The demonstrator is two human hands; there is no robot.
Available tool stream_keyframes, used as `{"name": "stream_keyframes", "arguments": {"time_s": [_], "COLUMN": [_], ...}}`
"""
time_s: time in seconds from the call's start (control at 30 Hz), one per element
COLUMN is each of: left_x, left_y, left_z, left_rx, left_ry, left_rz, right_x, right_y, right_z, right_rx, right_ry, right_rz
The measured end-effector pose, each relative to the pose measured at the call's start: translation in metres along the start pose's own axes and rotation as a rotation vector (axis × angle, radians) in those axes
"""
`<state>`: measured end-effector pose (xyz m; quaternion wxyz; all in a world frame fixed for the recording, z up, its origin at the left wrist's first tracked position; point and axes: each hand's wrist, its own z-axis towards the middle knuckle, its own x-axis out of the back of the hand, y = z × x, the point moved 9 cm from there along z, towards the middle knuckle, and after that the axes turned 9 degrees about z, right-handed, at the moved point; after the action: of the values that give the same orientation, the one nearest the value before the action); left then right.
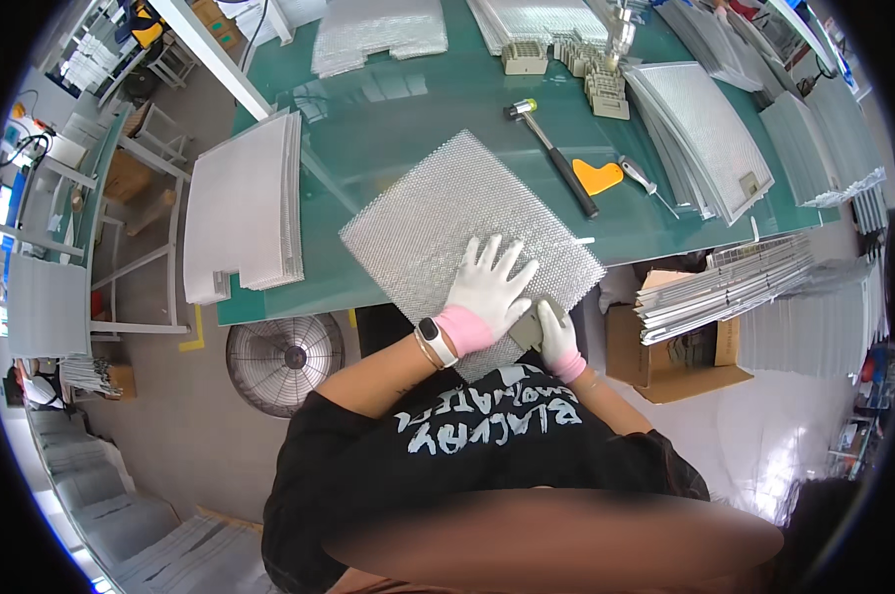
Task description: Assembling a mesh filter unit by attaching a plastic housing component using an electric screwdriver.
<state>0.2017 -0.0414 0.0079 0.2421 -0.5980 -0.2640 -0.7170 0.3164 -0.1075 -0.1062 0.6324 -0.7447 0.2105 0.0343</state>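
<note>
The silver-grey sheet has a mesh pattern; the left hand and right hand wear white gloves with pink cuffs. From the sheet's middle, the scraper at two o'clock is orange-yellow, the box at four brown, the block at five grey, the shirt at six black with white lettering.

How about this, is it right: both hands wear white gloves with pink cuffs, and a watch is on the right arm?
Not the right arm: the head view shows the watch on the left arm. The left hand and right hand do wear white gloves with pink cuffs.
</note>
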Motion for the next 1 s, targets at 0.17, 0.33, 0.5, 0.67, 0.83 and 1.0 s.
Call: {"name": "stream_keyframes", "arguments": {"time_s": [0.17,0.33,0.5,0.67,0.83,1.0], "left_x": [-0.001,-0.001,-0.007,0.029,-0.025,-0.021], "left_y": [0.002,-0.004,-0.067,-0.207,-0.236,-0.262], "left_z": [-0.002,0.0,0.01,-0.074,-0.11,-0.078], "left_rx": [-0.005,0.019,-0.117,0.727,0.667,0.703], "left_ry": [-0.015,-0.01,0.002,0.771,0.656,0.729], "left_rz": [0.011,0.063,-0.216,-0.679,-1.471,-1.696], "right_x": [-0.003,-0.016,-0.061,-0.112,-0.042,-0.054], "right_y": [0.009,0.0,0.031,-0.102,-0.148,-0.125], "right_z": [-0.004,0.01,-0.014,-0.028,0.099,0.105], "right_rx": [-0.112,0.028,-0.861,-0.064,0.28,0.252], "right_ry": [0.128,0.031,-0.546,-1.158,-0.173,-0.255], "right_rz": [0.185,0.103,-0.106,-0.651,-1.319,-1.389]}}
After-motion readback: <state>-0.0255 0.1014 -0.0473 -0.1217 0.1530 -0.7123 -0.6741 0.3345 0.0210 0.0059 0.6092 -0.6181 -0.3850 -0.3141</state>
